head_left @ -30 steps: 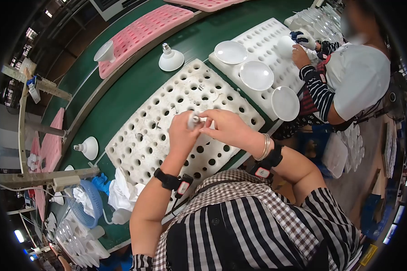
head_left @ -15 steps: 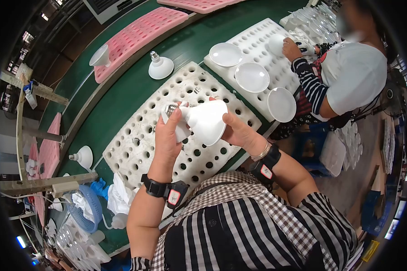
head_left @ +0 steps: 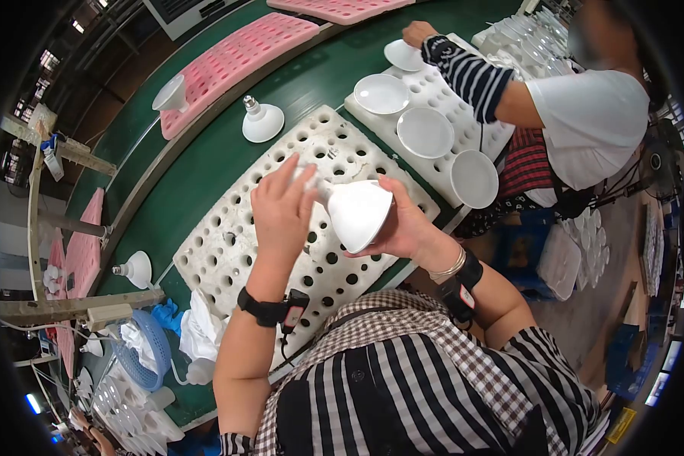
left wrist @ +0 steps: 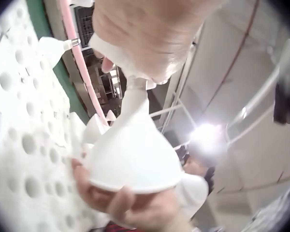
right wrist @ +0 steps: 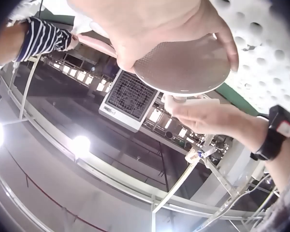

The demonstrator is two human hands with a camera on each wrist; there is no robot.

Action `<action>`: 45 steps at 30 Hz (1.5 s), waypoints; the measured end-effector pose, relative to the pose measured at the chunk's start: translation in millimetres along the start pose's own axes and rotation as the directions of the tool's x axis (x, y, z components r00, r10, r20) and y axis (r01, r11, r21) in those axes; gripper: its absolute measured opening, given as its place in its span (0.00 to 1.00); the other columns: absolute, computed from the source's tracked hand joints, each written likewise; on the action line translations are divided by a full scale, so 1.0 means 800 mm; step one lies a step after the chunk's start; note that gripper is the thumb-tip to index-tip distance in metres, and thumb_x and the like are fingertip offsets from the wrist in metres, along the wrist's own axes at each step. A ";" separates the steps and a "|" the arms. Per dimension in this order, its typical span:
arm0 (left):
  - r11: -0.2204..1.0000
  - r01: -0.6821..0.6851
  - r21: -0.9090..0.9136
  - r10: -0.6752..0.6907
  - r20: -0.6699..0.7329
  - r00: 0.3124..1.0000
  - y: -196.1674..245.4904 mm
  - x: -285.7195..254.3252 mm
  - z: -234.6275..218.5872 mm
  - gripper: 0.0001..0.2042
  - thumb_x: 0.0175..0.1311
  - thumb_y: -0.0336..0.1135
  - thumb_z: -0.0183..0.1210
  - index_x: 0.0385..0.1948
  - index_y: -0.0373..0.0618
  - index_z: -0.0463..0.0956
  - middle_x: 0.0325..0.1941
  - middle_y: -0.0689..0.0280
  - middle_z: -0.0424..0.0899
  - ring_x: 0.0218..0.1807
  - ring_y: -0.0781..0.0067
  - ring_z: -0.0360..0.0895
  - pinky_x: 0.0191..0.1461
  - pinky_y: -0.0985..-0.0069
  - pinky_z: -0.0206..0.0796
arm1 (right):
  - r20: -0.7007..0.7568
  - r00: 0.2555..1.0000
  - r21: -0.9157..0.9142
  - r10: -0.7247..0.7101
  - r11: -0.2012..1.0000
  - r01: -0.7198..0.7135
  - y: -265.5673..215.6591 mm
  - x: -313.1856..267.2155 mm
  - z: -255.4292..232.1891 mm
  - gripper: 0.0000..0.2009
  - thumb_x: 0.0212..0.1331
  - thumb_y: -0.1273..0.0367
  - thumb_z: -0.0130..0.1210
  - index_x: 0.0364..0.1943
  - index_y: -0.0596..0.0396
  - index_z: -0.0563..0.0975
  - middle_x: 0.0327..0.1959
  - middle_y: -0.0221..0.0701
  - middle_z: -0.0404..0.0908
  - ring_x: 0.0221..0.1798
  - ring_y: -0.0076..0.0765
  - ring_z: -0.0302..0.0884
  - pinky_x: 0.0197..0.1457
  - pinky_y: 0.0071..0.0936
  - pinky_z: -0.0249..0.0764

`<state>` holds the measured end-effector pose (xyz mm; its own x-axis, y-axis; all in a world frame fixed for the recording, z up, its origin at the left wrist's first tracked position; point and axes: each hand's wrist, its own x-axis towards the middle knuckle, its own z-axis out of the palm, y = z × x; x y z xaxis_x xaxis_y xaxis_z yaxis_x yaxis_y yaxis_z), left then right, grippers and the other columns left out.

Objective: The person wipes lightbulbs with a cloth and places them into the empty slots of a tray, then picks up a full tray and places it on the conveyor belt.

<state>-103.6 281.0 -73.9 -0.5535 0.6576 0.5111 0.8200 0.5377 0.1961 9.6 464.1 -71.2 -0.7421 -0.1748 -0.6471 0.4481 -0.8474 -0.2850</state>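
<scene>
A white, wide-mouthed reflector bulb (head_left: 357, 215) is held over a white foam tray (head_left: 232, 216), its broad end turned toward my right. Cupped round that broad end is my right hand (head_left: 406, 228), with fingers spread along the rim in the left wrist view. My left hand (head_left: 280, 213) has its fingers bent about the narrow neck end, blurred in the head view. A white, cloth-like piece (left wrist: 113, 55) shows along the left fingers, and the bulb's base is hidden there. From the right wrist view, the bulb's pale round face (right wrist: 186, 67) looks out beneath the right palm.
Similar bulbs stand on the green belt (head_left: 263, 121) and lie near the left (head_left: 135, 270). Another person (head_left: 585, 114) works at a second foam tray (head_left: 433, 83) bearing several bulbs. Pink trays (head_left: 239, 64) line the far side. A blue basket (head_left: 148, 353) and white cloth (head_left: 201, 327) sit lower left.
The bulb has turned from base toward me to side-on, broad end right. My left fingers have lifted and spread about the neck. The other person's arm has reached toward the belt with a bulb.
</scene>
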 end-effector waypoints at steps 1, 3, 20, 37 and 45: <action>0.863 0.265 -0.430 -0.264 0.065 0.962 -0.015 -0.008 0.014 0.17 0.62 0.38 0.59 0.53 0.51 0.77 0.58 0.64 0.77 0.56 0.66 0.71 0.55 0.70 0.64 | 0.074 0.996 0.059 0.050 0.997 -0.055 0.001 0.001 -0.008 0.32 0.58 0.39 0.45 0.59 0.42 0.70 0.59 0.35 0.72 0.58 0.55 0.71 0.55 0.71 0.67; 0.059 0.634 -0.771 -0.528 0.515 0.675 -0.013 -0.006 -0.002 0.18 0.67 0.38 0.55 0.55 0.42 0.75 0.53 0.66 0.80 0.46 0.79 0.75 0.49 0.81 0.67 | 0.202 0.969 0.092 0.140 0.983 -0.161 -0.002 0.001 -0.017 0.36 0.58 0.35 0.40 0.64 0.42 0.66 0.62 0.40 0.70 0.59 0.68 0.68 0.55 0.75 0.64; -0.355 0.636 -0.685 -0.559 0.701 0.443 0.021 0.010 0.030 0.17 0.63 0.48 0.60 0.36 0.41 0.74 0.29 0.65 0.80 0.26 0.77 0.76 0.27 0.81 0.67 | 0.375 0.801 -0.459 -0.467 0.657 0.598 -0.008 0.032 -0.035 0.67 0.38 0.45 0.72 0.73 0.51 0.30 0.74 0.46 0.38 0.76 0.46 0.41 0.72 0.43 0.53; 0.737 0.344 -0.582 -0.448 -0.041 0.893 0.024 -0.009 0.029 0.17 0.66 0.42 0.52 0.49 0.38 0.74 0.49 0.53 0.76 0.50 0.60 0.72 0.54 0.65 0.63 | 0.215 0.976 0.220 -0.023 0.975 -0.026 -0.032 0.032 -0.015 0.34 0.58 0.37 0.41 0.57 0.47 0.73 0.60 0.34 0.73 0.59 0.44 0.72 0.58 0.61 0.67; 0.997 -0.026 -0.076 0.027 0.016 1.000 0.026 0.010 0.016 0.19 0.56 0.42 0.61 0.50 0.53 0.79 0.60 0.66 0.76 0.62 0.57 0.66 0.62 0.62 0.55 | 0.242 0.964 0.214 0.112 0.963 -0.166 -0.027 0.042 -0.027 0.33 0.57 0.37 0.41 0.55 0.45 0.74 0.55 0.35 0.76 0.54 0.48 0.74 0.54 0.70 0.66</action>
<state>-92.8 304.2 -76.3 -0.5334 0.6802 0.5029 0.8427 0.4788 0.2461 -14.2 487.0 -101.7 -0.7855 -0.3851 -0.4845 0.4481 -0.8939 -0.0159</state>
